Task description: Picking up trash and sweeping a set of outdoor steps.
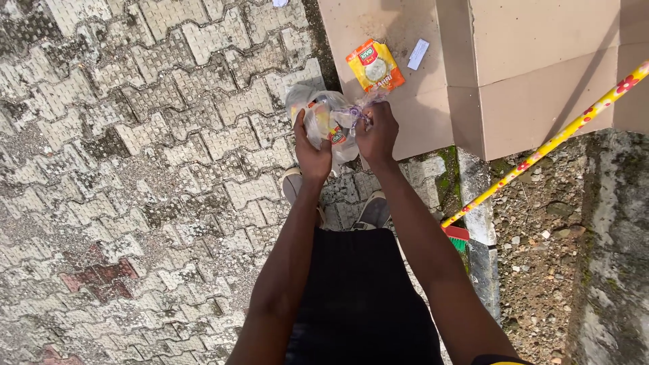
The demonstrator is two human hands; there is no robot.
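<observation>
Both hands, left hand (312, 152) and right hand (377, 135), grip the clear plastic bag (329, 118) at frame centre, fingers closed; best keep its twisted neck pinched tight.

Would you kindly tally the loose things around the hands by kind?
Clear plastic bag, held by left hand and right hand: 1
Orange sachet: 1
White paper slip: 1
Yellow flowered broom handle: 1
Total: 4

Outdoor yard; interlocking paving stones (135, 169)
</observation>
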